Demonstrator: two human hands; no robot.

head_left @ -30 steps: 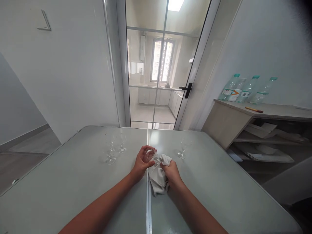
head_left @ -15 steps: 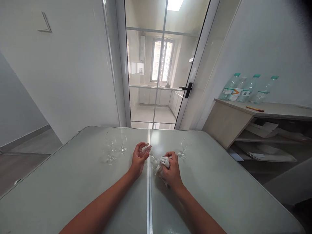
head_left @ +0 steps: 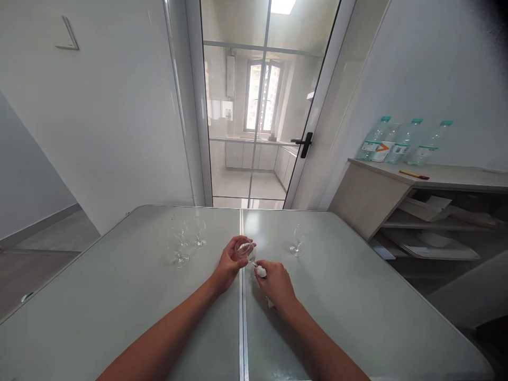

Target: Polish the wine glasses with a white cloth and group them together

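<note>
My left hand (head_left: 231,260) is closed around the bowl of a clear stemmed glass (head_left: 245,248), which tilts with its stem toward the right. Bunched in my right hand (head_left: 277,282) is a white cloth (head_left: 261,271), mostly hidden by the fingers and pressed near the stem and foot of that glass. To the left stand more clear stemmed glasses: one nearer me (head_left: 181,259), one at the back (head_left: 199,241), and another partly overlapping them. A single stemmed glass (head_left: 296,248) stands upright beyond my right hand.
The pale green table (head_left: 166,328) has a light seam (head_left: 243,338) down its middle. On the right, a wooden shelf unit (head_left: 373,185) carries several plastic bottles (head_left: 402,145) and a brush (head_left: 414,174). A glass door (head_left: 254,169) is behind the table.
My left hand has turned the glass and shifted slightly right. My right hand has moved a little left and down, bringing the cloth to the stem end; less of the cloth shows now.
</note>
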